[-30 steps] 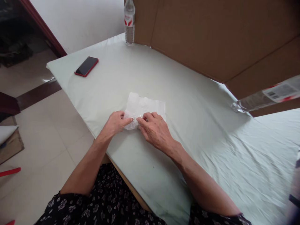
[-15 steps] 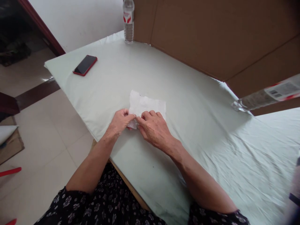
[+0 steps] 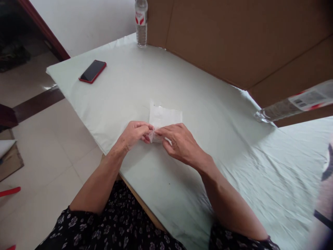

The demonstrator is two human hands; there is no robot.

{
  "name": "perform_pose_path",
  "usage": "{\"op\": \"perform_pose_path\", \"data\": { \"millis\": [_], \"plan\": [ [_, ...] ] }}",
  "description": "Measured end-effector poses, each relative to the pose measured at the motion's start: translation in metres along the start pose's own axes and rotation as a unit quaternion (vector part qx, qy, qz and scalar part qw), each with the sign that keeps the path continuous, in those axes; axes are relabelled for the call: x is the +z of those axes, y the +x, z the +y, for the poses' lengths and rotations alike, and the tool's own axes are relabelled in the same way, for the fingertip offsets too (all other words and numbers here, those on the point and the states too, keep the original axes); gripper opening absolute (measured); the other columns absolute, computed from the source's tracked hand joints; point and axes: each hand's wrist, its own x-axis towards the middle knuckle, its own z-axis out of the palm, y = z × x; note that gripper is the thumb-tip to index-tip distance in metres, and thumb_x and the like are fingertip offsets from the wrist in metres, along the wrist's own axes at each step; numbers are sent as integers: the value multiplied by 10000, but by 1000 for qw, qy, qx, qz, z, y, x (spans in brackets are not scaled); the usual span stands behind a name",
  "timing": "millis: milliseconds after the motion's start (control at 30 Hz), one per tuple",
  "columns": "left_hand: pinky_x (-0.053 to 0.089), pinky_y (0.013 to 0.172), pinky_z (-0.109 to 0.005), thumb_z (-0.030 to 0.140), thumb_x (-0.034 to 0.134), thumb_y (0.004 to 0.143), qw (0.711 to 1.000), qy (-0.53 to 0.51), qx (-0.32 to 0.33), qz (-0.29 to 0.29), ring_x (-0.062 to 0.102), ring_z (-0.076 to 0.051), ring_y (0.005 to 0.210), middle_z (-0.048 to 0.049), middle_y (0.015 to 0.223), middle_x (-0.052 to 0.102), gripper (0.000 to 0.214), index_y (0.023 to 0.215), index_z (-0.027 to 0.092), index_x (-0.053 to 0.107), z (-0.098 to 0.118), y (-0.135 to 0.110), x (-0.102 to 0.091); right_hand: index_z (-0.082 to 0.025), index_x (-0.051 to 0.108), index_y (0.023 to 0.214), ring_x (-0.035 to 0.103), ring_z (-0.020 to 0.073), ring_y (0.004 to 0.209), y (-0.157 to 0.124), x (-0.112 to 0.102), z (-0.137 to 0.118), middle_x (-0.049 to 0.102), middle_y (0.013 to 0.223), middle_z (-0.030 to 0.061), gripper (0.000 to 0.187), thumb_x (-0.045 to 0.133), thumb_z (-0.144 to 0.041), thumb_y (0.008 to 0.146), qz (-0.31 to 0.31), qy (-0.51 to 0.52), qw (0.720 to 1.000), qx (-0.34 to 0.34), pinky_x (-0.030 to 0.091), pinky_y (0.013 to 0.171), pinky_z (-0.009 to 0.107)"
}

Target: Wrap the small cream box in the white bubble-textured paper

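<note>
The near-left edge of a white, filmy, rectangular sheet (image 3: 166, 116) is already gathered by the pinching left hand (image 3: 135, 134) and touched by the half-open right hand (image 3: 180, 141), its far part left flat on the pale-green cloth-covered bench (image 3: 125, 86).

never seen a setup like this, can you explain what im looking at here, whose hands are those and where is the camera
There is no machine here: these are a person's own bare hands, seen by a single camera worn on their head, looking forward and down. The left hand pinches the near left corner of a thin white sheet, while the right hand has its fingers over the near edge. On the pale green cloth also lies a red-edged phone. Beyond are brown cardboard, an upright clear bottle and another bottle at the right.
</note>
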Motion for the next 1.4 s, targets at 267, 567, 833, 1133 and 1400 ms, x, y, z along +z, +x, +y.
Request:
{"op": "perform_pose_path", "data": {
  "millis": [267, 567, 833, 1133, 1400],
  "plan": [
    [535, 759, -320, 237, 586, 854, 908, 353, 219, 58, 653, -190, 825, -67, 942, 702, 193, 944, 184, 748, -7, -9, 15, -214, 744, 1032, 711, 252, 941, -29, -13, 22, 789, 1034, 88, 231, 552, -307, 944, 141, 83, 977, 140, 488, 902, 422],
    [526, 934, -360, 122, 522, 919, 818, 438, 364, 83, 642, -236, 1069, -106, 1133, 714, 183, 982, 176, 686, -26, -4, 21, -142, 580, 1367, 686, 229, 803, -45, 4, 43, 738, 978, 98, 645, 588, -576, 889, 21, 147, 920, 362, 522, 806, 384],
    [497, 904, -383, 138, 525, 934, 783, 508, 351, 76, 618, -250, 1014, -92, 1107, 744, 176, 1003, 182, 680, -23, -6, 22, -149, 399, 1525, 652, 213, 690, -32, 20, 50, 715, 1084, 125, 861, 618, -620, 838, 89, 168, 915, 356, 548, 703, 398],
    [484, 866, -361, 115, 497, 946, 789, 512, 333, 58, 590, -236, 946, -82, 1109, 736, 178, 976, 179, 661, -20, -10, 24, -111, 406, 1504, 646, 191, 615, -49, 12, 38, 689, 871, 85, 768, 634, -493, 878, 37, 329, 847, 416, 514, 461, 292],
    [495, 873, -362, 113, 517, 933, 805, 491, 327, 62, 604, -234, 946, -84, 1071, 738, 164, 967, 182, 661, -20, -12, 25, -175, 270, 1591, 673, 168, 633, -33, 19, 35, 651, 1233, 178, 941, 704, -495, 820, 86, 350, 838, 411, 526, 452, 277]
  ]
}}
